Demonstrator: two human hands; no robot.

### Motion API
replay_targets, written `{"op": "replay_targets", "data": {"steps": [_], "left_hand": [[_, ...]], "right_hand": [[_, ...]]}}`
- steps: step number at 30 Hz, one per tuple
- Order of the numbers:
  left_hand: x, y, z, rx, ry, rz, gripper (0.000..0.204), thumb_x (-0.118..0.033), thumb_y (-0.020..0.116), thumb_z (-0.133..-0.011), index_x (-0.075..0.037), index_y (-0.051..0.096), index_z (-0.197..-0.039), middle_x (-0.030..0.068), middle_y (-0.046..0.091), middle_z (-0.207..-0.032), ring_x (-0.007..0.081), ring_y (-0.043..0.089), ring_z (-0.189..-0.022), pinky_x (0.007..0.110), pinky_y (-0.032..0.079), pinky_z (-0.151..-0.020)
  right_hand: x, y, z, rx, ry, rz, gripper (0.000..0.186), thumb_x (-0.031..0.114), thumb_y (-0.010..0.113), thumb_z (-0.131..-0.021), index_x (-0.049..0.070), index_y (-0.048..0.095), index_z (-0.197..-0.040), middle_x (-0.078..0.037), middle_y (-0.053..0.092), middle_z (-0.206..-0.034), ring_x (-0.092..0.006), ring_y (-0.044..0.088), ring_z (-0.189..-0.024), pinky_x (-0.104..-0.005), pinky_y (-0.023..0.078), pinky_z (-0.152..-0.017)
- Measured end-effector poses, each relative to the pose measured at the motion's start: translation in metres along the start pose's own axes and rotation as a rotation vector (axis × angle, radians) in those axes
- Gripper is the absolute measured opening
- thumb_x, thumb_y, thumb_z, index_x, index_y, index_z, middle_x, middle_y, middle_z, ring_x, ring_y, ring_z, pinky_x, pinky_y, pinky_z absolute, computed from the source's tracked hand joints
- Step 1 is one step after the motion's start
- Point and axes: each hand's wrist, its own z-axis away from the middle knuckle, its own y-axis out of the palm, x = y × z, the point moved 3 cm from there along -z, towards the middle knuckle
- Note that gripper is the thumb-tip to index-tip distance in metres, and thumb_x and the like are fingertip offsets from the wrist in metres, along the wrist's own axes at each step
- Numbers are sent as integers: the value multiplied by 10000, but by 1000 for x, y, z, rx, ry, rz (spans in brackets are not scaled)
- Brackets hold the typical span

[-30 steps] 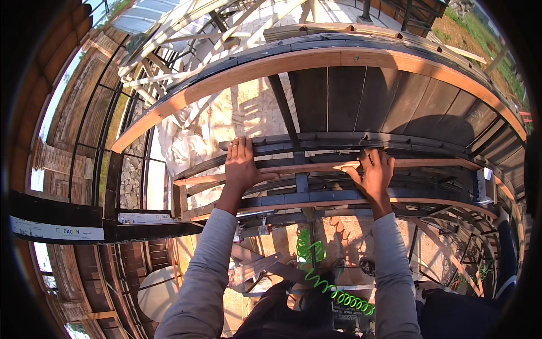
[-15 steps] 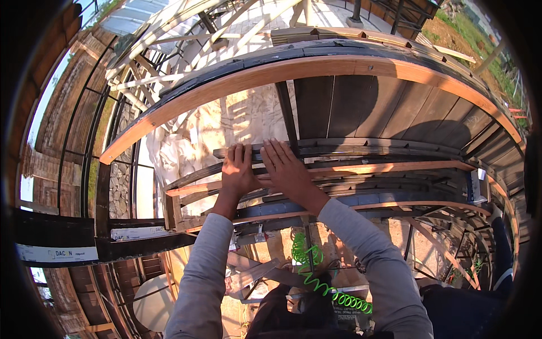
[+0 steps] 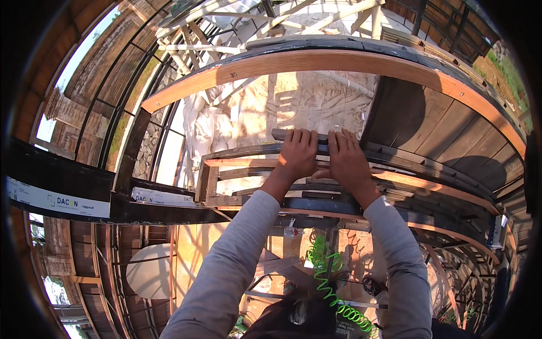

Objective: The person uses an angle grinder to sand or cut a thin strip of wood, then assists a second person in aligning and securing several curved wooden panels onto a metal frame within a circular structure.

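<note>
My left hand (image 3: 299, 153) and my right hand (image 3: 347, 161) lie side by side on a short dark wooden strip (image 3: 278, 134). The fingers of both bend over its far edge, and its left end sticks out past my left hand. What the thumbs press against is partly hidden. Beneath my hands run several curved wooden strips, dark and reddish, stacked in rows. A reddish strip (image 3: 406, 182) shows just right of my right hand. Nearer to me lies a curved black-topped beam (image 3: 307, 204) with a reddish face.
A big arched beam (image 3: 316, 61) spans the far side. Dark boards (image 3: 446, 121) fill the frame at right. At left runs a black beam (image 3: 56, 169) with a white label. A green coiled hose (image 3: 322, 271) hangs near my legs. A white sheet (image 3: 217, 121) lies below.
The view has shifted, and the framework sits differently in it. My fingers, flatter before, now curl over the dark strip. My hands remain close together.
</note>
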Motion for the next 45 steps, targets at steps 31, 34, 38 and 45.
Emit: {"op": "replay_targets", "data": {"steps": [31, 34, 38, 45], "left_hand": [[3, -6, -22, -65, -25, 64, 790, -764, 803, -541, -50, 614, -823, 106, 580, -856, 307, 595, -834, 429, 497, -742], [0, -8, -22, -32, -63, 64, 807, -786, 795, -538, -45, 616, -802, 104, 580, -849, 303, 593, -828, 422, 500, -744], [-4, -5, -22, -64, -33, 46, 800, -791, 793, -535, -49, 610, -774, 101, 569, -832, 300, 584, -816, 418, 497, -737], [-8, -9, -24, -68, -26, 34, 807, -760, 841, -485, -61, 636, -833, 84, 580, -817, 282, 606, -787, 425, 479, -647]], "right_hand": [[-34, -44, 75, -229, 114, -100, 537, 401, 754, -795, 119, 639, -1237, -52, 617, -1281, -242, 549, -1268, -452, 376, -1143], [-86, -74, 138, -210, 457, 114, 820, 598, 745, -755, 78, 544, -1356, -81, 546, -1358, -284, 499, -1284, -507, 305, -1157], [-137, -85, 150, -92, 522, 202, 945, 703, 782, -574, 104, 610, -1284, -62, 582, -1247, -285, 546, -1193, -478, 368, -1090], [-155, -73, 153, -153, 435, 237, 901, 789, 746, -507, 145, 653, -1130, -38, 593, -1126, -272, 573, -1093, -443, 427, -980]]}}
